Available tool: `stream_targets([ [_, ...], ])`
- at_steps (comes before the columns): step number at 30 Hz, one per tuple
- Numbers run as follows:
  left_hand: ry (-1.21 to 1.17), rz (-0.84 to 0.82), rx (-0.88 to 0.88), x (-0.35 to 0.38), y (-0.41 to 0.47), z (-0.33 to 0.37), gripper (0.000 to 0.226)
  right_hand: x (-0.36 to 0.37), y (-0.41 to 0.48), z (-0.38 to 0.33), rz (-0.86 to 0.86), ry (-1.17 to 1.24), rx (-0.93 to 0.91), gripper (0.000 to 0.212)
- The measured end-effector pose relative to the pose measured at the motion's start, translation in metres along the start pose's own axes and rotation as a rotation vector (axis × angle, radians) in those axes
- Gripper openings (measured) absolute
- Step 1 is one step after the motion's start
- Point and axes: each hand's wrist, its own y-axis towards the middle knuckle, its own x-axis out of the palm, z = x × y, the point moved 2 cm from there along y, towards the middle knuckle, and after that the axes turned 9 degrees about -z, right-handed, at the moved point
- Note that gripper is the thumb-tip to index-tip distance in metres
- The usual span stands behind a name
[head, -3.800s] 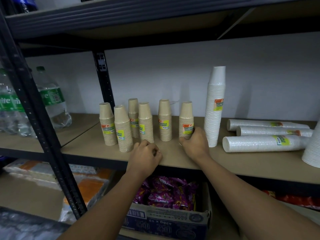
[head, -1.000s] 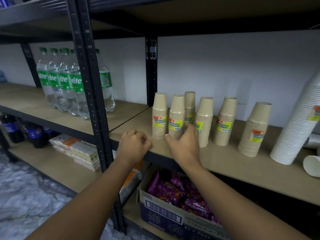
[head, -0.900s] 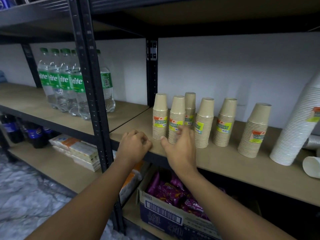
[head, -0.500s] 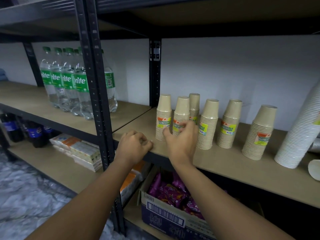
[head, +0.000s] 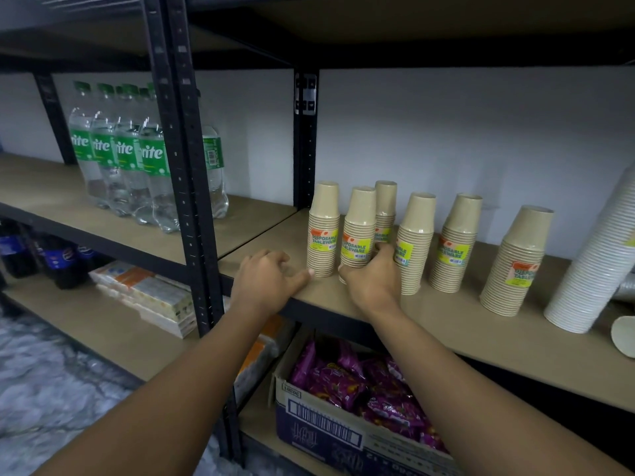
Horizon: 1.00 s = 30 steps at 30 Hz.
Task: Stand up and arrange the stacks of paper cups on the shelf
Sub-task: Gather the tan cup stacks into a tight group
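Six tan ribbed paper stacks [head: 455, 242] on shelf [head: 446, 324]; right hand [head: 374, 280] grasps second stack [head: 359, 231], left hand [head: 264, 280] clenched at front edge.

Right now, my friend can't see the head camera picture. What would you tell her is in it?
The right hand grips the second tan cup stack from the left, one of six standing on a wooden shelf, while the left hand rests curled on its front edge. A tall white cup stack stands at the right.
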Motion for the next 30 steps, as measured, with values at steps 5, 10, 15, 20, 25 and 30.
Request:
stream_targets([
  [5, -0.061, -0.031, -0.066, 0.007, 0.007, 0.012, 0.087, 0.002, 0.004, 0.003, -0.004, -0.076, -0.047, 0.056],
  [10, 0.016, -0.065, -0.081, 0.013, 0.011, 0.023, 0.078, 0.003, 0.006, 0.004, -0.015, -0.113, -0.060, 0.054],
  [15, 0.054, -0.063, -0.088, 0.014, 0.012, 0.030, 0.061, 0.004, 0.007, 0.004, -0.042, -0.139, -0.059, 0.054],
  [20, 0.078, -0.152, -0.145, 0.009, 0.020, 0.030, 0.054, 0.011, 0.008, -0.002, -0.066, -0.181, -0.047, 0.052],
  [25, 0.090, -0.197, -0.182, 0.003, 0.024, 0.025, 0.065, 0.020, 0.012, -0.007, -0.072, -0.194, -0.044, 0.047],
  [30, 0.167, -0.149, -0.203, -0.005, 0.016, 0.009, 0.072, 0.023, 0.014, -0.007, -0.066, -0.202, -0.048, 0.047],
])
